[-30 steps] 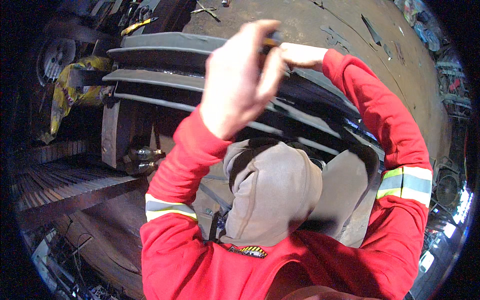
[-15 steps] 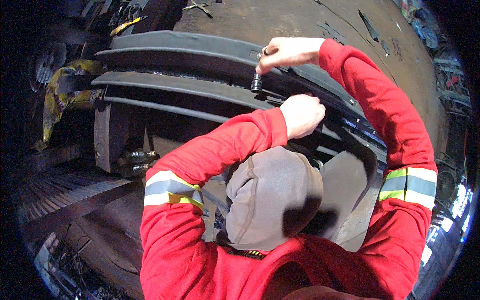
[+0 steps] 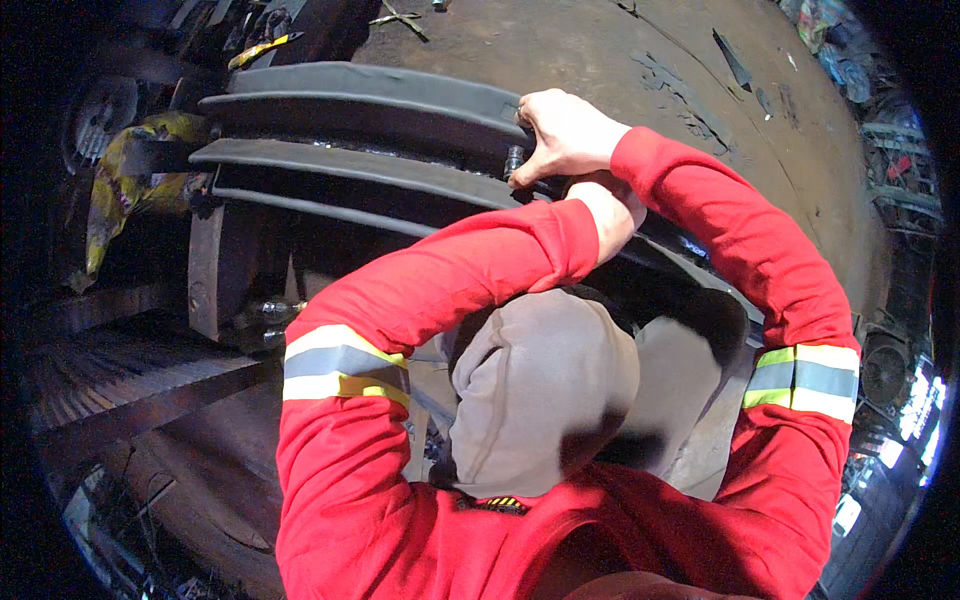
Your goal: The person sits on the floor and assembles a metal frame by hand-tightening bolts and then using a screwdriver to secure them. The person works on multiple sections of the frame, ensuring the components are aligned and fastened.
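My right hand (image 3: pixel 567 130) is closed round a short dark metal socket (image 3: pixel 514 160), its thumb beside the lower end. The socket stands roughly upright against the long dark grey steel channels (image 3: pixel 365 160), in the gap between their raised flanges. Close below and partly behind the right hand is my left hand (image 3: pixel 610 210). Its wrist and back show, but its fingers are hidden by the right hand, so what they hold cannot be seen. Both forearms are in red sleeves with reflective bands.
My grey-clad knee (image 3: pixel 540 390) is close below the channels. A yellow cloth or bag (image 3: pixel 140 180) hangs at their left end. A ribbed dark metal piece (image 3: pixel 140 390) lies at lower left. Beyond the channels, a yellow-handled tool (image 3: pixel 262 50) and scraps (image 3: pixel 733 60) lie about.
My right hand has come down and turned, bringing the socket lower between the flanges. My left hand's fingers have gone behind the right hand.
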`<control>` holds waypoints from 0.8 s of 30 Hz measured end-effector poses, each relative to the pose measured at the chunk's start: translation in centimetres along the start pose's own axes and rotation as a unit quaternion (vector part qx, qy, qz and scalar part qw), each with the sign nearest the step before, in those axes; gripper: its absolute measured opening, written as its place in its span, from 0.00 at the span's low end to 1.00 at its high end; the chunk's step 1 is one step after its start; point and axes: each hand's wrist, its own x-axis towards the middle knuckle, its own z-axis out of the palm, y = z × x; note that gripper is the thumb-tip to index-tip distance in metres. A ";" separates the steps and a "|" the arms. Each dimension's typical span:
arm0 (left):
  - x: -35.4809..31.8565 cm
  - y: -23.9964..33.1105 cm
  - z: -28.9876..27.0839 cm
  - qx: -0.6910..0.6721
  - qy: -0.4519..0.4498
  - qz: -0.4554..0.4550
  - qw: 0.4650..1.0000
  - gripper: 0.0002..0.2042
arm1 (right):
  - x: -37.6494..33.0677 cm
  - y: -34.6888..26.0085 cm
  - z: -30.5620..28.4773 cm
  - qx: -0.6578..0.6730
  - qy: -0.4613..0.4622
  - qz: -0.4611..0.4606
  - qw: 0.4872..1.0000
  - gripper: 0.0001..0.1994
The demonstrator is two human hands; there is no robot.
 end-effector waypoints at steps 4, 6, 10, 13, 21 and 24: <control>-0.4 -0.7 -0.9 -0.020 0.033 0.113 0.993 0.08 | 0.2 0.1 -0.1 0.035 -0.006 0.001 0.999 0.26; -0.1 -0.1 -3.0 -0.015 0.016 0.181 0.983 0.07 | -0.1 0.3 -0.5 0.031 -0.015 0.014 0.999 0.26; -0.3 -0.3 -3.2 0.022 0.029 0.194 0.980 0.06 | 0.5 0.2 -0.1 0.021 -0.017 -0.001 1.000 0.26; -1.0 0.0 -3.6 -0.095 0.044 0.164 0.981 0.06 | 0.2 -0.1 -0.2 0.029 -0.002 0.011 1.000 0.27; -0.4 2.0 -5.1 -0.159 0.009 0.310 0.937 0.18 | 0.2 0.1 0.1 0.032 -0.005 0.016 0.999 0.27; -3.4 -0.2 -9.0 -0.126 0.012 0.286 0.950 0.22 | 0.6 0.1 0.3 0.018 -0.007 0.016 1.000 0.27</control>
